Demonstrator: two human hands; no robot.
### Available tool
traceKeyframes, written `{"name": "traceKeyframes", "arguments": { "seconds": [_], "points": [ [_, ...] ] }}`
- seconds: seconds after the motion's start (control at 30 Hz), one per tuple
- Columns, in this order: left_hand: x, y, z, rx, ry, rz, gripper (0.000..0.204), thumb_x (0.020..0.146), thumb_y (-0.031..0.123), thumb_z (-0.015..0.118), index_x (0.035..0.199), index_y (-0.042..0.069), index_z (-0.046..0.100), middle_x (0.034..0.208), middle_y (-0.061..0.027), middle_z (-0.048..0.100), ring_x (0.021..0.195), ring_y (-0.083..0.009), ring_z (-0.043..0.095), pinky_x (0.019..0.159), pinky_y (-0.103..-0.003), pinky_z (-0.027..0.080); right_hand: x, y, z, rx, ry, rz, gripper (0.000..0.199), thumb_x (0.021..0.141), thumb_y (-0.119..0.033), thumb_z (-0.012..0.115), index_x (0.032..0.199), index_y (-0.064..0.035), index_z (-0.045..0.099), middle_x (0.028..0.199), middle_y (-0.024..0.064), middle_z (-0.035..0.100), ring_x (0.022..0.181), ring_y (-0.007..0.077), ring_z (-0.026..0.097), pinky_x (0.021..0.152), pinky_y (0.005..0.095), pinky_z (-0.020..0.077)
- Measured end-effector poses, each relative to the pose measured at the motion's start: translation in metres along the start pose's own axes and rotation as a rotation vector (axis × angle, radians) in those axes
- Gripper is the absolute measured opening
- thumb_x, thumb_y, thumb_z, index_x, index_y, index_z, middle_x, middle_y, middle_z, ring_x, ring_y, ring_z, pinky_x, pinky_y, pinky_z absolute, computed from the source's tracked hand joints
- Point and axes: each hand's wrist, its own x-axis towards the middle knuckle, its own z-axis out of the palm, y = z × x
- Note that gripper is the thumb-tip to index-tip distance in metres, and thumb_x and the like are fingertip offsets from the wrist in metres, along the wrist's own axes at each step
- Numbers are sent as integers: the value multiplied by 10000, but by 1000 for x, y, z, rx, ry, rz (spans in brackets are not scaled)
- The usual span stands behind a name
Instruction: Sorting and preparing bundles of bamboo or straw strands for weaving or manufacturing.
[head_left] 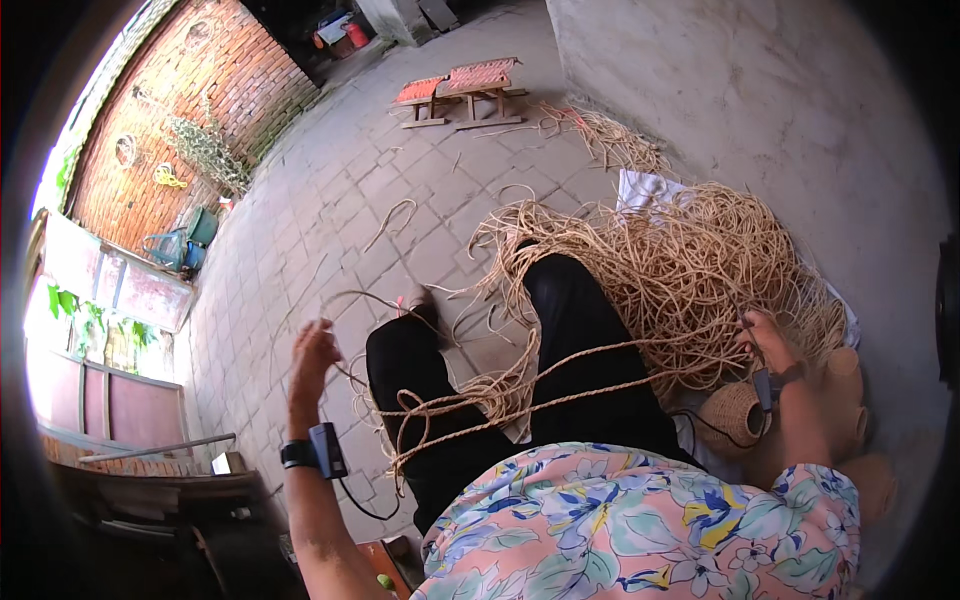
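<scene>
1. Rope pile (715, 255): tan twisted cord, loose tangle on the paved floor (270, 280), up against the right leg. Reference for every place below.
2. Legs (590, 325): black trousers, left of the pile, knees bent. Right knee borders the tangle; left knee stands apart from it.
3. Stools (482, 80): two, low, wooden frames, reddish woven seats. Side by side, well beyond the pile and to its left.
4. Fibre heap (622, 142): pale, loose, smaller, just beyond the pile toward the wall.
5. Rope strands (490, 397): run from the pile leftward across both thighs, with loops on the left thigh.
6. Woven basket (728, 415): rounded, tan, at the near edge of the pile. Similar ones right of it, blurred.
7. White cloth (640, 192): partly under the pile, sticking out at its far edge.
8. Right hand (768, 340): at the pile's near right side, fingers curled, strands leading up to it. Can't tell what they grip.
9. Left hand (316, 350): well left of the pile, raised, fingers bent beside a rope arc. Blurred; can't tell if gripping.
10. Wrist box (326, 450): grey, strapped below the left hand, left of the pile.
</scene>
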Motion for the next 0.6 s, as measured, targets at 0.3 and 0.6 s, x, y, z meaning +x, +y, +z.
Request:
{"name": "traceKeyframes", "arguments": {
  "seconds": [0.3, 0.6],
  "points": [
    [-43, 120, 43, 10, -15, 391, 261, 977, 189, 451, 1117, -1, 562, 563, 69, 317, 446, -17, 220, 399, -198, 163, 28, -42, 1, -794, 336, -620, 351, 776, -104, 685, 1082, -48, 523, 784, 100, 601, 681, 177, 591, 570, 318, 452],
    [-109, 139, 158, 585, -386, 463, 172, 879, 72, 555, 993, -11, 653, 647, 17, 527, 568, -49, 437, 510, -217, 350, -173, -322, 171, 141, -388, -1338, 448, 840, -101, 648, 1250, -122, 469, 890, 6, 560, 771, 94, 559, 634, 268, 479]
  ]
}}
